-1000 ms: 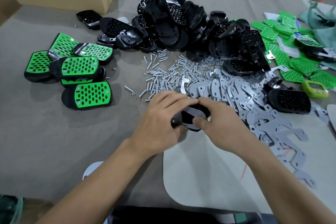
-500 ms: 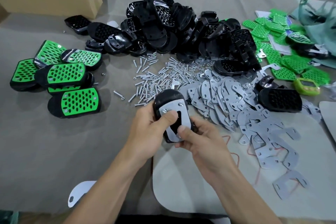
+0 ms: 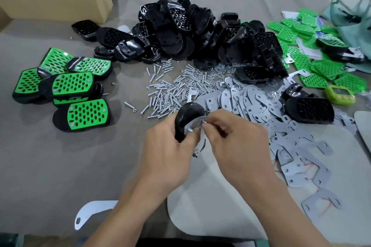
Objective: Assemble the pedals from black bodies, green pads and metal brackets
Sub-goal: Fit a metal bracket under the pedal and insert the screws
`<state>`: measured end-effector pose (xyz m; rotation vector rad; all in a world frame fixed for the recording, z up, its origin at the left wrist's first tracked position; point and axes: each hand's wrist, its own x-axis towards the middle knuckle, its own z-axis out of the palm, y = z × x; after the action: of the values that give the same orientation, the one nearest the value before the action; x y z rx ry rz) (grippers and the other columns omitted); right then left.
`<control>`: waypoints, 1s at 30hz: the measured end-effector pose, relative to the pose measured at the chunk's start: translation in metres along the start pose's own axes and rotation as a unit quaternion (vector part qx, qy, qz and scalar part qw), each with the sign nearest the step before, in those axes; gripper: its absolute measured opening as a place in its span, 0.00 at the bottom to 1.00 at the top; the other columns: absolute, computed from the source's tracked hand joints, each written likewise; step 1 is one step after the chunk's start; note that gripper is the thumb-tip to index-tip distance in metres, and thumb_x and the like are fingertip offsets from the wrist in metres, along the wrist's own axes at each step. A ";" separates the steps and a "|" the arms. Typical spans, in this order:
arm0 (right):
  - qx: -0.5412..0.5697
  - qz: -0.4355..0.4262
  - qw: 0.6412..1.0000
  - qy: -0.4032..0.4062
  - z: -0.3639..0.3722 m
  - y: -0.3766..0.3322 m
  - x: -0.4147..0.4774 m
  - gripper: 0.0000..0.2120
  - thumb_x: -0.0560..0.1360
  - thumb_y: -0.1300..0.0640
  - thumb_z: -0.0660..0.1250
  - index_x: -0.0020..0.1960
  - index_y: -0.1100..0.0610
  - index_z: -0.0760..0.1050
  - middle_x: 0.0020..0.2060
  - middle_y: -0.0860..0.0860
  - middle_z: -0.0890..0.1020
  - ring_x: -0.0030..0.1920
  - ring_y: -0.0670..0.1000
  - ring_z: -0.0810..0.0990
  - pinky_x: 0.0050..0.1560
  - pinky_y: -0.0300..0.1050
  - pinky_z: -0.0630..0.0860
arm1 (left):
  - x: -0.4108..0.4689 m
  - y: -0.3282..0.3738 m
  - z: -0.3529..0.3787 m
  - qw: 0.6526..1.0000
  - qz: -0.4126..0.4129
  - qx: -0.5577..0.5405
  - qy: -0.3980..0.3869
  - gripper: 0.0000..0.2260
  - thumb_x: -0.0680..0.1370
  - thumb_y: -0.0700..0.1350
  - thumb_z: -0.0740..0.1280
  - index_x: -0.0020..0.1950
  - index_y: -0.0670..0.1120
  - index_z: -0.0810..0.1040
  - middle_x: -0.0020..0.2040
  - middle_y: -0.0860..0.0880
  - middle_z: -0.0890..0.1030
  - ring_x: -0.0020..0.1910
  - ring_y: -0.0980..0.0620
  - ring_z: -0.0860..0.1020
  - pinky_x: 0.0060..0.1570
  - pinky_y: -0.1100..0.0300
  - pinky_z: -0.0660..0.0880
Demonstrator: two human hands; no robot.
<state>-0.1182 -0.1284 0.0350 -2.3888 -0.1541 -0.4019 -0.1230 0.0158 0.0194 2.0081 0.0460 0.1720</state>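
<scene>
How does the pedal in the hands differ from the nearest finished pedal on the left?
The held pedal stands on edge, gripped by the left hand; the finished pedal lies flat on the table, untouched. The held pedal shows its metal bracket, where the right hand pinches a screw; the finished pedal shows its green pad. Both have black bodies.

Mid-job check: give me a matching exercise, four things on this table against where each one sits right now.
Things
1. finished green-topped pedals
2. loose green pads
3. cardboard box
4. black body with a bracket on it

Places
A. far left corner of the table
B. gripped in the left hand
C. far right side
D. left side, in a cluster

Pairs: 1-D, 2-C, 3-A, 4-B
</scene>
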 end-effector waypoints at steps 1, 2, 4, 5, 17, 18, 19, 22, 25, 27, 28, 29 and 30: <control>-0.021 -0.009 1.000 0.010 0.001 -0.002 -0.001 0.04 0.75 0.54 0.71 0.44 0.50 0.76 0.31 0.46 0.79 0.35 0.49 0.75 0.40 0.43 0.71 | -0.001 0.001 0.000 1.000 0.005 0.015 0.005 0.05 0.73 0.51 0.68 0.46 0.54 0.81 0.33 0.55 0.79 0.31 0.56 0.73 0.34 0.56 0.74; -0.031 -0.007 0.999 0.019 0.002 -0.004 -0.002 0.03 0.75 0.54 0.69 0.43 0.51 0.76 0.31 0.46 0.78 0.34 0.50 0.74 0.39 0.44 0.69 | -0.003 0.003 0.000 0.999 0.011 0.032 0.011 0.04 0.74 0.52 0.68 0.47 0.55 0.81 0.33 0.57 0.79 0.31 0.56 0.73 0.34 0.58 0.73; -0.021 0.023 0.999 0.035 0.006 -0.011 -0.005 0.04 0.76 0.55 0.67 0.42 0.51 0.76 0.31 0.46 0.77 0.32 0.48 0.73 0.38 0.44 0.68 | -0.006 0.006 0.001 0.998 0.022 0.063 0.020 0.04 0.77 0.51 0.71 0.51 0.56 0.80 0.34 0.57 0.79 0.33 0.53 0.75 0.35 0.57 0.74; -0.009 0.045 0.998 0.048 0.009 -0.015 -0.008 0.04 0.76 0.56 0.66 0.42 0.51 0.76 0.31 0.46 0.77 0.33 0.48 0.73 0.38 0.44 0.67 | -0.009 0.008 0.003 0.997 0.029 0.073 0.026 0.06 0.78 0.50 0.72 0.53 0.57 0.80 0.34 0.56 0.80 0.35 0.52 0.76 0.36 0.56 0.74; 0.156 0.165 0.973 -0.042 -0.010 -0.014 0.008 0.07 0.75 0.56 0.69 0.37 0.50 0.78 0.26 0.44 0.81 0.27 0.46 0.76 0.29 0.36 0.69 | -0.015 0.016 0.003 0.980 0.120 0.140 0.079 0.14 0.74 0.40 0.76 0.58 0.49 0.82 0.28 0.68 0.64 0.43 0.52 0.74 0.40 0.79 0.64; 0.155 0.160 0.974 -0.031 -0.011 -0.014 0.008 0.07 0.74 0.56 0.70 0.38 0.50 0.79 0.27 0.44 0.81 0.28 0.47 0.78 0.30 0.36 0.71 | -0.016 0.016 0.004 0.981 0.118 0.135 0.078 0.14 0.75 0.42 0.75 0.59 0.50 0.82 0.28 0.67 0.65 0.42 0.52 0.74 0.40 0.78 0.65; 0.145 0.153 0.977 -0.021 -0.012 -0.016 0.007 0.07 0.75 0.57 0.70 0.37 0.50 0.79 0.28 0.44 0.82 0.28 0.47 0.79 0.32 0.38 0.73 | -0.017 0.016 0.006 0.982 0.112 0.130 0.078 0.13 0.75 0.44 0.74 0.59 0.52 0.82 0.27 0.65 0.66 0.40 0.52 0.74 0.39 0.75 0.66; 0.092 0.150 0.984 0.004 -0.006 -0.018 0.005 0.09 0.76 0.56 0.69 0.37 0.50 0.79 0.29 0.42 0.82 0.31 0.46 0.80 0.37 0.44 0.77 | -0.020 0.016 0.011 0.986 0.078 0.106 0.098 0.13 0.72 0.50 0.70 0.56 0.58 0.82 0.26 0.59 0.69 0.35 0.53 0.70 0.37 0.68 0.67; 0.119 0.173 0.977 0.019 -0.001 -0.020 0.002 0.10 0.76 0.55 0.67 0.37 0.50 0.79 0.29 0.44 0.82 0.31 0.47 0.81 0.39 0.49 0.79 | -0.021 0.017 0.011 0.987 0.081 0.076 0.117 0.14 0.71 0.56 0.68 0.56 0.61 0.78 0.29 0.59 0.72 0.34 0.57 0.70 0.34 0.64 0.69; 0.144 0.180 0.973 0.015 -0.001 -0.020 0.001 0.10 0.76 0.54 0.66 0.36 0.51 0.79 0.27 0.45 0.81 0.29 0.47 0.79 0.37 0.49 0.77 | -0.020 0.018 0.010 0.985 0.095 0.080 0.121 0.14 0.71 0.57 0.68 0.56 0.61 0.77 0.28 0.59 0.71 0.33 0.58 0.70 0.33 0.63 0.70; 0.150 0.176 0.973 0.004 -0.002 -0.019 0.001 0.10 0.76 0.54 0.66 0.36 0.51 0.79 0.27 0.46 0.81 0.29 0.47 0.78 0.36 0.48 0.75 | -0.020 0.018 0.010 0.984 0.099 0.088 0.120 0.14 0.71 0.57 0.68 0.56 0.61 0.77 0.28 0.59 0.70 0.33 0.58 0.71 0.33 0.62 0.71; 0.157 0.170 0.973 -0.014 -0.004 -0.018 0.002 0.09 0.75 0.55 0.66 0.36 0.51 0.79 0.27 0.46 0.81 0.29 0.46 0.78 0.35 0.46 0.73 | -0.019 0.018 0.009 0.982 0.104 0.097 0.121 0.14 0.71 0.56 0.69 0.56 0.61 0.77 0.28 0.59 0.70 0.33 0.57 0.72 0.34 0.61 0.71; 0.167 0.163 0.972 -0.038 -0.006 -0.017 0.003 0.08 0.75 0.56 0.67 0.38 0.51 0.79 0.28 0.46 0.81 0.29 0.46 0.77 0.35 0.45 0.72 | -0.019 0.018 0.008 0.981 0.110 0.104 0.123 0.14 0.71 0.55 0.71 0.56 0.61 0.78 0.29 0.59 0.70 0.34 0.56 0.73 0.35 0.61 0.71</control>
<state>-0.1208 -0.1196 0.0505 -2.0477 0.1290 -0.1170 -0.1412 -0.0008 0.0306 2.1873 -0.0017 0.5786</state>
